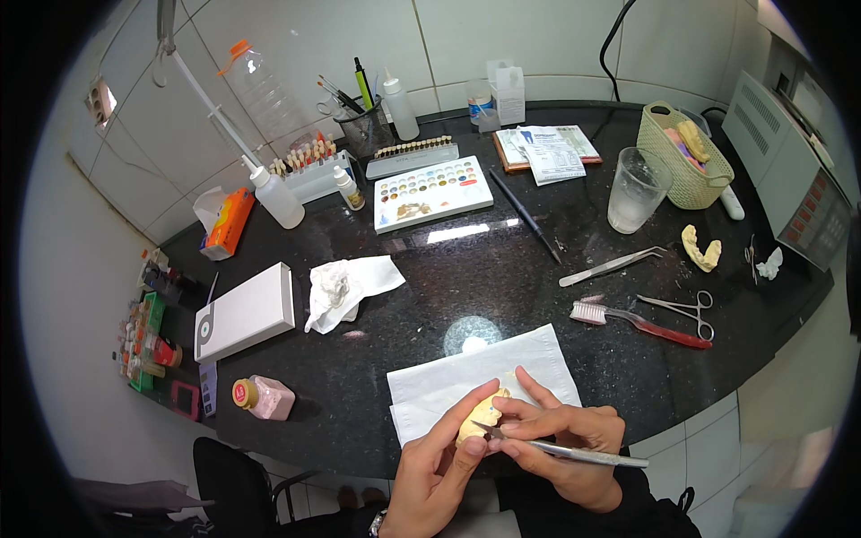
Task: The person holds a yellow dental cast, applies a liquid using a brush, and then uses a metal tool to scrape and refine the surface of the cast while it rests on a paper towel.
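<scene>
My left hand [432,477] holds a pale yellow plaster dental cast [481,418] between thumb and fingers, low over a folded white paper towel [429,387] at the table's near edge. In my right hand [578,430] is a slim knife with a silver metal handle [587,455], gripped like a pen. Its dark, pointed blade touches or nearly touches the cast's near side. The fingers of my right hand also rest against the cast, hiding part of it. A watch is on my left wrist.
Right of the towel lie a toothbrush [589,312], locking forceps [679,309], tweezers [610,267] and another cast [700,250]. A glass [638,193] and a basket [659,134] stand behind. Leftward are a crumpled tissue [381,276], a white box [247,314] and a pink jar [269,399]. A palette [435,193] sits farther back.
</scene>
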`<state>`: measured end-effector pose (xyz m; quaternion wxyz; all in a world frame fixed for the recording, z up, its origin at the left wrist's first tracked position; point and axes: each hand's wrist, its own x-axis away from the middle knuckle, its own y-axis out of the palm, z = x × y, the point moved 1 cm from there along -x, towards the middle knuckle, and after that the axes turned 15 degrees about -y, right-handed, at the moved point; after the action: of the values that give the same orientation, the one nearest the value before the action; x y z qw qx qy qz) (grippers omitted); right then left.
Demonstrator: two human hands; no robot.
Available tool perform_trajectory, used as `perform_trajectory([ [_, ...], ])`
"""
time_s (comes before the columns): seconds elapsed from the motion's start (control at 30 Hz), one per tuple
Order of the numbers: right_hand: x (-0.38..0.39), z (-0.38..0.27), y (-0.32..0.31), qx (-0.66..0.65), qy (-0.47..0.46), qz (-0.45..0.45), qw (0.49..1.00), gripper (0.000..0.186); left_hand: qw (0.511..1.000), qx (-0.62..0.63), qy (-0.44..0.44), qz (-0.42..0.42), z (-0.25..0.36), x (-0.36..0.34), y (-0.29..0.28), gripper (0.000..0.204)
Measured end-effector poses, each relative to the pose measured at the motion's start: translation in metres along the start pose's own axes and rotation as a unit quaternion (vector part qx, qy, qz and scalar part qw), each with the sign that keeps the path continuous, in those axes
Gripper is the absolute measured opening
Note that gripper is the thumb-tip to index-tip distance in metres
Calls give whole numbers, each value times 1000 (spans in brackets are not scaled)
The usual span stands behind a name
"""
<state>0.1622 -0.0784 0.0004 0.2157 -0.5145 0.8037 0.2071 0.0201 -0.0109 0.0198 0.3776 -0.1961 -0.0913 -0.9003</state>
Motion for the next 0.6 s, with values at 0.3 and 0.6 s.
perform_trajectory([
  [0.3,-2,0,1,0,3,-6,1000,11,996,81,45,-14,-2,5,6,51],
  [0.6,3,-1,-1,-25,-16,9,1000,15,1000,-8,-6,-28,-4,0,-3,50],
])
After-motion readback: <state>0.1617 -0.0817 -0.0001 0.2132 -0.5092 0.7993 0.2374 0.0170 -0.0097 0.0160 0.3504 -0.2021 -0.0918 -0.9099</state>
